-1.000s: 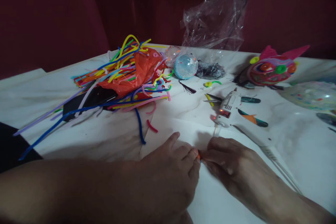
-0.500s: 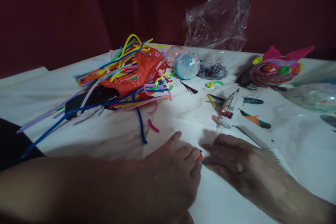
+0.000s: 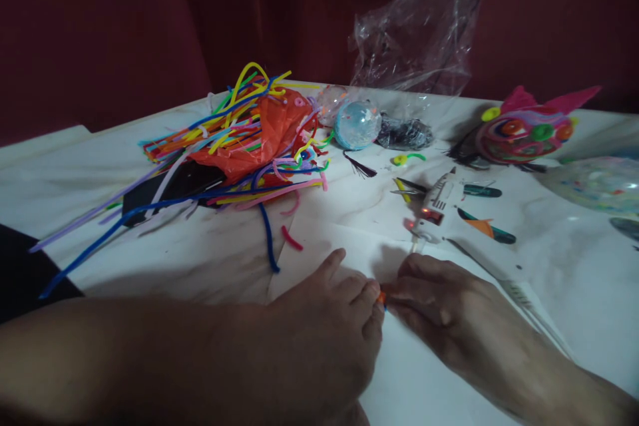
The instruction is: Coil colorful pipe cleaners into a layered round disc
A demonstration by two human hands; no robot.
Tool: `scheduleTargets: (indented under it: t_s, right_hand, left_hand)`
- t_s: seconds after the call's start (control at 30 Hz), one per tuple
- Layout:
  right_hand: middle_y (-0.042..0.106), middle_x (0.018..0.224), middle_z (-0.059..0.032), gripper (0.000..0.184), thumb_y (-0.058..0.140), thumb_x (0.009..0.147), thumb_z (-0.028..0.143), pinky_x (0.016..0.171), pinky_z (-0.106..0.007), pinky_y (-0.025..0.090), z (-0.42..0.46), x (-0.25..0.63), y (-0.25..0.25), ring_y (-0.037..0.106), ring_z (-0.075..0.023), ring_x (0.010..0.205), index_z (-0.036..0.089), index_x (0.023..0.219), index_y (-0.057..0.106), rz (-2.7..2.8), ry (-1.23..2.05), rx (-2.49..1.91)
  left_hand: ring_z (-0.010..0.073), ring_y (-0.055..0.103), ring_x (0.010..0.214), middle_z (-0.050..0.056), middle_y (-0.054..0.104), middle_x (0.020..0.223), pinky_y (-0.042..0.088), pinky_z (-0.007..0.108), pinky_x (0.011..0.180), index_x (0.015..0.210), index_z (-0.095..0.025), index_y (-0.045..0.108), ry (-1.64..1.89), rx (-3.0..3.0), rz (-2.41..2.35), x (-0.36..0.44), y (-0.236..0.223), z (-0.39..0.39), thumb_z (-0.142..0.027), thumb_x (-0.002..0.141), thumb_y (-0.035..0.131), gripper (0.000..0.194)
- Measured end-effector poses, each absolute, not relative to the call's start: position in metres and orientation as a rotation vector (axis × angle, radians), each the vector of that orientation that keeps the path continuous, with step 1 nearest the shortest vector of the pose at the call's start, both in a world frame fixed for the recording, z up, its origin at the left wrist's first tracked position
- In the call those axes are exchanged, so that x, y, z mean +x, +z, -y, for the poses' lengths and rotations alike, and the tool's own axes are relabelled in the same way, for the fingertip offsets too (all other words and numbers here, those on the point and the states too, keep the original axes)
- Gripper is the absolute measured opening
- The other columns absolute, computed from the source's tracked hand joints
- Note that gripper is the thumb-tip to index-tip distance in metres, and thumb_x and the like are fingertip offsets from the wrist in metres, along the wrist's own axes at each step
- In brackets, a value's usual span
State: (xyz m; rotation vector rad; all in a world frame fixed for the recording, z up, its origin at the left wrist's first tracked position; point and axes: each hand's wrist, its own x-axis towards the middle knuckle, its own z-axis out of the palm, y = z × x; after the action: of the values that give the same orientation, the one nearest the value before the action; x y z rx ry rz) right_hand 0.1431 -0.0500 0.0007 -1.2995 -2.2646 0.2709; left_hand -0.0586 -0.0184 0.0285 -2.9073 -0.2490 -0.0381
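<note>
A small coil of orange and blue pipe cleaner (image 3: 382, 298) sits between my two hands, mostly covered by fingers. My left hand (image 3: 334, 333) is closed around its left side, with the index finger sticking out. From the right, the thumb and forefinger of my right hand (image 3: 439, 306) pinch its other edge. Both hands are low over a white paper sheet (image 3: 344, 246). Just beyond my right hand lies a white glue gun (image 3: 436, 203) with a lit red light. It rests across a tool with dark green and orange handles (image 3: 486, 226).
At the left spreads a heap of colourful pipe cleaners (image 3: 224, 126) with red plastic. Behind are a clear blue-tinted ball (image 3: 357, 125) and a crumpled clear bag (image 3: 414, 33). A pink decorated ball (image 3: 534, 133) stands at the right. Short pipe cleaner pieces (image 3: 292, 238) lie nearer.
My right thumb and forefinger have come together on the orange and blue coil; half a second ago they were apart beside it. My left hand has stayed put.
</note>
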Motion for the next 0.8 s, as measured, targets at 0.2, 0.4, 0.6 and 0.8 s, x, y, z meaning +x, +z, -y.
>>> scheduleTargets:
  t_s: [0.2, 0.4, 0.6, 0.8]
  right_hand:
    - [0.052, 0.086, -0.0003, 0.031, 0.037, 0.086, 0.015, 0.065, -0.029, 0.044, 0.0501, 0.1414, 0.0014, 0.05, -0.0165, 0.074, 0.026, 0.09, 0.066, 2.274, 0.276, -1.311]
    - [0.05, 0.081, -0.0013, 0.031, 0.036, 0.088, 0.015, 0.064, -0.027, 0.041, 0.0481, 0.1408, 0.003, 0.048, -0.0157, 0.072, 0.023, 0.08, 0.065, 2.284, 0.361, -1.345]
    - [0.05, 0.082, -0.0012, 0.029, 0.035, 0.086, 0.017, 0.066, -0.028, 0.04, 0.048, 0.1424, -0.0007, 0.048, -0.0165, 0.074, 0.024, 0.083, 0.063, 2.32, 0.323, -1.335]
    - [0.047, 0.082, -0.0003, 0.027, 0.035, 0.089, 0.02, 0.069, -0.032, 0.042, 0.0502, 0.1436, 0.0019, 0.049, -0.0168, 0.076, 0.025, 0.083, 0.061, 2.342, 0.358, -1.347]
  left_hand:
    - [0.0255, 0.049, 0.091, 0.015, 0.056, 0.102, 0.028, 0.049, 0.095, 0.091, -0.01, 0.06, -0.042, -2.91, 0.254, -0.0584, 0.0299, 0.018, -0.046, 0.088, 0.038, 0.043]
    - [0.0262, 0.048, 0.095, 0.014, 0.054, 0.105, 0.028, 0.05, 0.095, 0.094, -0.01, 0.059, -0.045, -2.941, 0.277, -0.0578, 0.0269, 0.017, -0.043, 0.089, 0.039, 0.039]
    - [0.0255, 0.048, 0.097, 0.012, 0.055, 0.107, 0.027, 0.049, 0.097, 0.098, -0.009, 0.058, -0.035, -2.929, 0.273, -0.059, 0.0283, 0.0174, -0.03, 0.085, 0.044, 0.028]
    - [0.0271, 0.047, 0.102, 0.014, 0.054, 0.111, 0.028, 0.049, 0.096, 0.096, -0.009, 0.058, -0.034, -2.902, 0.271, -0.058, 0.0294, 0.0182, -0.026, 0.084, 0.044, 0.025]
